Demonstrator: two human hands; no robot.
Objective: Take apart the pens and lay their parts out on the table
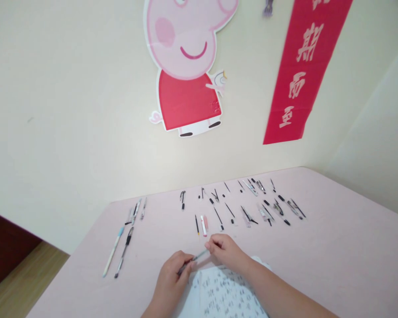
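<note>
My left hand [175,274] is closed around the dark end of a slim pen [200,255] with a pale, see-through part. The pen slants up to the right, where the fingers of my right hand [226,251] pinch its other end. Below both hands lies an open notebook [230,291] covered with handwriting. Just beyond the hands on the table are a white and pink pen [204,225] and a dark refill [197,225]. My fingers partly hide the pen's ends.
Pen parts, refills and caps [248,214] lie in rows on the pink table [334,247], at the back and right. A blue-capped pen [113,251] and a black-grip pen [124,252] lie at left, several more pens [136,212] behind them. A wall [86,132] stands behind the table.
</note>
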